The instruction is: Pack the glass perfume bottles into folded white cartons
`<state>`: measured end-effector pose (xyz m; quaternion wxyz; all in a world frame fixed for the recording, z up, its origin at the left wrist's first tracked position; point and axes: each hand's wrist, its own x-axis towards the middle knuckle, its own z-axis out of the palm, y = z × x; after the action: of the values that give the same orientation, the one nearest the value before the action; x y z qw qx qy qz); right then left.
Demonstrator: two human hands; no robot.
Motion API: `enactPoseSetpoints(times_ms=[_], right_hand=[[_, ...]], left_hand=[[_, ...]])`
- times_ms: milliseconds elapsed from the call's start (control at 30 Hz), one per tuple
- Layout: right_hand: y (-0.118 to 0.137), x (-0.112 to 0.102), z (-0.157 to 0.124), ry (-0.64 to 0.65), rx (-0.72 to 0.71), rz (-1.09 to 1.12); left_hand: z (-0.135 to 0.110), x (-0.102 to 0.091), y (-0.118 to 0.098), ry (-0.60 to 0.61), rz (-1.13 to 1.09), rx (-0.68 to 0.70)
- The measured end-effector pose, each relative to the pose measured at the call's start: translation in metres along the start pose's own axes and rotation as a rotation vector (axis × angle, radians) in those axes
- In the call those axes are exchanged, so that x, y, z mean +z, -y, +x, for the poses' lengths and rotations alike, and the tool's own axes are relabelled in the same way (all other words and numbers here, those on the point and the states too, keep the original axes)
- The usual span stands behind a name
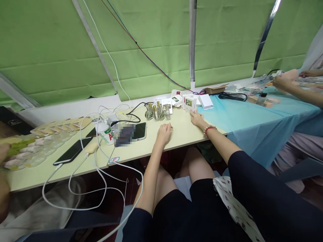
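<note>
My right hand point(197, 119), with a beaded bracelet at the wrist, grips the lower edge of a small white box point(189, 103) that stands upright and has a green picture on its front. Loosely curled near the table's front edge, my left hand point(164, 133) shows nothing in its fingers. Several small glass bottles point(156, 113) with gold or clear tops are grouped just beyond it. More white boxes point(176, 99) lie behind and beside the held one, and a plain white box point(206, 101) sits to its right.
A phone point(140, 131), a white bottle point(104, 131), a second phone point(74, 150) and looping white cables point(97, 168) are on the left. A blue cloth point(242, 116) covers the table on the right, where another person's hands point(281, 82) work. A person's hand point(3, 151) shows at far left.
</note>
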<state>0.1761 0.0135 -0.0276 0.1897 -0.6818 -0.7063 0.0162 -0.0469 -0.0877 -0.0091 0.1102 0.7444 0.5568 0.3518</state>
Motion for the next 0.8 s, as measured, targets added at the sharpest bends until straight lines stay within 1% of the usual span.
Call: enactPoseSetpoints(times_ms=[200,467,633,800], right_hand=[[0.0038,0.0015,-0.0001,-0.030,0.042,-0.005],[0.0063,-0.0007,-0.0030,-0.129,0.041,-0.017],[0.0077,-0.0008,-0.0024,-0.091,-0.001,-0.012],[0.0070,-0.0023,-0.0010,0.003,-0.010,0.006]], left_hand=[[-0.0008,-0.0004,-0.0002,-0.001,-0.004,0.000],[-0.0015,-0.0020,-0.0016,0.005,-0.022,-0.009],[-0.0015,-0.0020,-0.0020,0.007,-0.017,-0.013],[-0.0022,-0.0017,-0.0019,0.010,-0.014,-0.018]])
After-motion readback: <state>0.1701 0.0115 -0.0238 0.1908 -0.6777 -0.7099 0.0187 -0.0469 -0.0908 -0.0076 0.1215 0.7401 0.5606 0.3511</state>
